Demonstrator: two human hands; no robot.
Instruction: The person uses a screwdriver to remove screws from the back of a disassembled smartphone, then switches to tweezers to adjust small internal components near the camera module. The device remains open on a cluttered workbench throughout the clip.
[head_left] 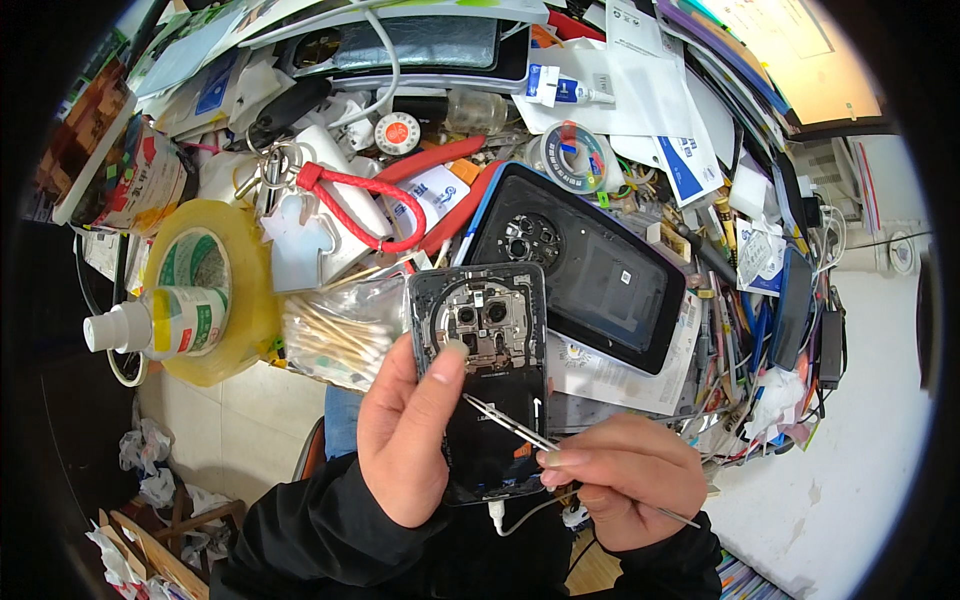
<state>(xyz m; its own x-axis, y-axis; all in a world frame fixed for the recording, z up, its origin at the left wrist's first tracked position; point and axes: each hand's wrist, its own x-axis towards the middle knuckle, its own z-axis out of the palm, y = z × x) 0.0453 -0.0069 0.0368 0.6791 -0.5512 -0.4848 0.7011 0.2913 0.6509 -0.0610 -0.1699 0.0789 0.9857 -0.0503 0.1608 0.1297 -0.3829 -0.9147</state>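
My left hand [408,445] grips an opened smartphone [505,385] by its left side, with the thumb lying near the camera module [483,313]. The phone's back is off, so the metal camera surround and black battery area are bare. A white charging cable [497,515] is plugged into its lower edge. Between the thumb and fingers of my right hand [640,480] are metal tweezers [512,424]. Their tips hover over or touch the phone's middle, just below my left thumb; which of the two I cannot tell. Behind the phone lies a dark back cover [600,275] with a round camera cutout.
Left of my hands are a bag of cotton swabs [335,335], a large tape roll [255,290] and a white-capped bottle [160,320]. Red-handled pliers [455,165], a red strap with keys [365,185] and a solder wire spool [572,157] crowd the table. Tools [725,340] pile up at right.
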